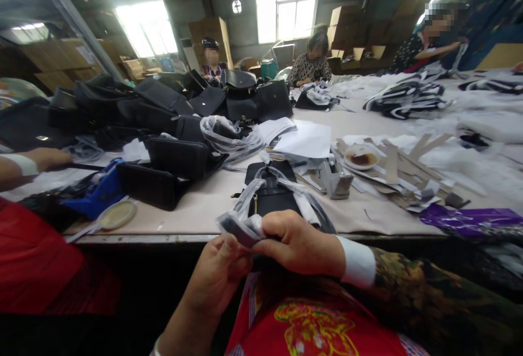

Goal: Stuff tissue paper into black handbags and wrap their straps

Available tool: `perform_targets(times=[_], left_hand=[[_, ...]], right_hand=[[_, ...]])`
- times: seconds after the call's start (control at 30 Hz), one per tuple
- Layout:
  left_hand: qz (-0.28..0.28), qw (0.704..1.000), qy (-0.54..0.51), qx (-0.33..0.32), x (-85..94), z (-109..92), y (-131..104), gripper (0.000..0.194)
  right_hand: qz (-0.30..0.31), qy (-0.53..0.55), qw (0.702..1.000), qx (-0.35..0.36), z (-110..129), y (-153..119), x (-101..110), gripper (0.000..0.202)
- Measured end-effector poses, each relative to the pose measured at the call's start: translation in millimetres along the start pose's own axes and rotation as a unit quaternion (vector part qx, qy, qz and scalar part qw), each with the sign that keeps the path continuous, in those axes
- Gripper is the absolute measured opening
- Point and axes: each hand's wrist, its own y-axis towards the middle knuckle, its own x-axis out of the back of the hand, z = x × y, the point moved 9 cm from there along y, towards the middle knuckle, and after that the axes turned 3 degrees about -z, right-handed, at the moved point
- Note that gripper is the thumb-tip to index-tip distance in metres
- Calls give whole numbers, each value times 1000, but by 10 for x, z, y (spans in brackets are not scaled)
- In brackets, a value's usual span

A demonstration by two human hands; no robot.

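Note:
A small black backpack (273, 195) lies on the table edge in front of me, with a gold zip pull on its side. Its straps (241, 225) are wrapped in clear plastic and come toward me. My left hand (223, 269) pinches the wrapped strap from below, thumb on top. Beside it my right hand (300, 244) is closed on the same strap, thumb and fingers pressed together. What lies under the fingers is hidden.
Black bags (171, 100) are heaped on the left, near a blue holder (100, 189) and a round lid (117, 214). Paper sheets (304, 138), a dish of brown liquid (362, 157), cardboard strips (391, 165) and purple plastic (469, 219) lie right. A co-worker's hand (49, 158) is at left.

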Motion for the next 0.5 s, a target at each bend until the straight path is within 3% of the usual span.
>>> perform_targets(times=[0.13, 0.2, 0.27, 0.33, 0.4, 0.47, 0.5], left_hand=[[-13, 995, -55, 83, -129, 77, 140, 42], [-34, 994, -36, 98, -164, 112, 185, 40], [-58, 994, 6, 87, -141, 109, 169, 38], [-80, 993, 79, 40, -91, 49, 85, 33], [-110, 975, 189, -37, -59, -42, -18, 29], [-151, 935, 297, -123, -121, -108, -38, 28], [-143, 924, 319, -153, -250, -84, 30, 32]], right_hand=[[5, -223, 965, 139, 84, -107, -86, 18], [18, -293, 943, 157, 45, -159, -142, 16], [26, -303, 942, 139, -21, -186, -129, 16], [46, -222, 971, 81, -108, -186, -66, 17], [79, -73, 994, -16, -197, -176, 0, 27], [77, 59, 989, -113, -220, -163, 102, 41], [50, 91, 984, -147, -205, -145, 190, 46]])
